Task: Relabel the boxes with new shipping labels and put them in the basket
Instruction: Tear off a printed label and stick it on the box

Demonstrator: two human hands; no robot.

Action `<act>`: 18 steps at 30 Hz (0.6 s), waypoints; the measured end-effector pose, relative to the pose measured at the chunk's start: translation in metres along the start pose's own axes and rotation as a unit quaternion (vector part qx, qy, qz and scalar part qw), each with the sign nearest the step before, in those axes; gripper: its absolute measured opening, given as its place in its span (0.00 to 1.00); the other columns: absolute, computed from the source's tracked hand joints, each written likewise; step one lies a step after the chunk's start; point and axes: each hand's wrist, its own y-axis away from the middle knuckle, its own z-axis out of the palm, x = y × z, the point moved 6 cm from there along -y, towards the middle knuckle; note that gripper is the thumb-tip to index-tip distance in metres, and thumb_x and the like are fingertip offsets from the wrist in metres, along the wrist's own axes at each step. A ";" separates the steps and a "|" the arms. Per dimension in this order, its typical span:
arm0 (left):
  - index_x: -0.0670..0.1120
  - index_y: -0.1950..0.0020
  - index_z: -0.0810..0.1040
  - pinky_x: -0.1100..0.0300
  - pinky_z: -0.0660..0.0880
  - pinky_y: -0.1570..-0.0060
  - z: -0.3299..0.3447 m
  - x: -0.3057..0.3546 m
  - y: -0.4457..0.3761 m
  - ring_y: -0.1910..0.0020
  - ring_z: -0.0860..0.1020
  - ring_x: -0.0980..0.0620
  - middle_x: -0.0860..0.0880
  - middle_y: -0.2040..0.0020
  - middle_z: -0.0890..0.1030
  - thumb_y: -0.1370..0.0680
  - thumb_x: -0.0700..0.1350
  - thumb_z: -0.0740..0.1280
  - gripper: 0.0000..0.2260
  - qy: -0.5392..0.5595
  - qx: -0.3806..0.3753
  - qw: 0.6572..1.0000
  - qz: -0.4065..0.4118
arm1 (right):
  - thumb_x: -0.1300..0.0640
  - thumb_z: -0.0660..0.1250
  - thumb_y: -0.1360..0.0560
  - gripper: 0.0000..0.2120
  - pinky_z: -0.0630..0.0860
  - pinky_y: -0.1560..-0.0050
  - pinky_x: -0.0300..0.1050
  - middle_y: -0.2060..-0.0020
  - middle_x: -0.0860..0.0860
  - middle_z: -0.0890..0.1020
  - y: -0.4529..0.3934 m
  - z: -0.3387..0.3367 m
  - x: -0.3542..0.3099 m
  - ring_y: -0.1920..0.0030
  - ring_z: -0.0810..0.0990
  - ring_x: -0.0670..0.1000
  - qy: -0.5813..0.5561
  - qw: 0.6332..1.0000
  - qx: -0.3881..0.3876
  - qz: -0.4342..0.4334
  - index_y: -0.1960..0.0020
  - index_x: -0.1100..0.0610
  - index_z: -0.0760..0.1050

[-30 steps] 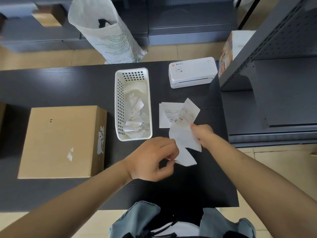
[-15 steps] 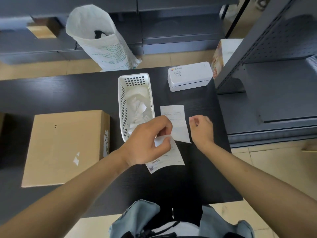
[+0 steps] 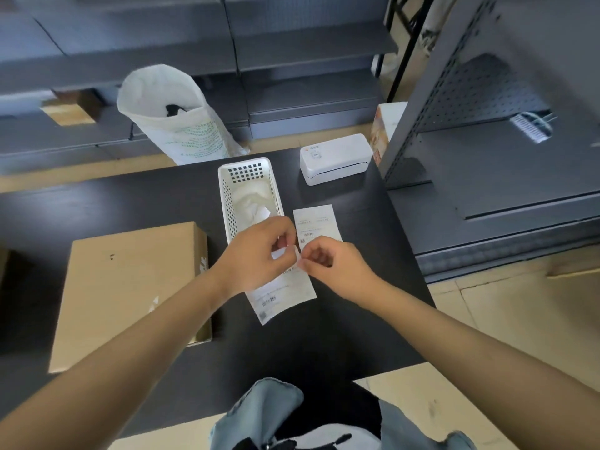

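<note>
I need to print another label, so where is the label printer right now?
In the head view, the white label printer sits at the table's far right corner, right of the white basket and beyond the loose label.

Print is plentiful here, yet none of it resolves into words. The shipping label (image 3: 285, 295) pinched between the left hand (image 3: 256, 254) and the right hand (image 3: 331, 267) carries barcode-like marks and a small square code near its lower end — too blurred to read. A second label (image 3: 316, 224) flat on the table (image 3: 130, 203) shows faint lines of text and a small code, also illegible. The white printer (image 3: 336, 157) bears an orange-red logo and tiny characters on its lid, and the white sack (image 3: 181, 125) has rows of green print — neither can be made out.
</note>
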 end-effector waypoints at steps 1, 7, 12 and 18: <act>0.52 0.56 0.73 0.67 0.68 0.61 -0.003 0.001 0.005 0.62 0.75 0.57 0.60 0.60 0.74 0.28 0.52 0.62 0.05 -0.001 0.010 1.000 -0.002 | 0.55 0.71 0.27 0.06 0.72 0.61 0.30 0.62 0.42 0.80 0.002 0.002 0.000 0.63 0.77 0.36 -0.003 1.000 -0.002 0.007 0.57 0.45 0.76; 0.52 0.44 0.74 0.68 0.74 0.52 -0.024 -0.012 0.046 0.50 0.76 0.58 0.58 0.45 0.73 0.24 0.43 0.68 0.10 0.046 0.105 0.992 -0.062 | 0.58 0.68 0.24 0.05 0.76 0.57 0.31 0.54 0.46 0.81 0.019 0.005 -0.001 0.53 0.80 0.45 -0.066 0.997 0.011 0.041 0.55 0.49 0.76; 0.55 0.45 0.72 0.69 0.71 0.59 -0.030 -0.037 0.096 0.53 0.76 0.63 0.59 0.49 0.77 0.23 0.47 0.67 0.08 0.138 0.143 0.965 -0.174 | 0.57 0.67 0.23 0.02 0.76 0.62 0.29 0.56 0.46 0.82 0.023 0.029 -0.008 0.59 0.81 0.42 -0.099 0.993 0.009 0.058 0.53 0.51 0.75; 0.53 0.40 0.67 0.69 0.73 0.57 -0.054 -0.088 0.158 0.53 0.76 0.59 0.53 0.51 0.77 0.22 0.50 0.67 0.14 0.232 0.209 0.912 -0.267 | 0.55 0.66 0.22 0.02 0.76 0.62 0.29 0.53 0.43 0.81 0.007 0.093 -0.037 0.54 0.81 0.40 -0.109 0.992 -0.003 0.065 0.53 0.48 0.75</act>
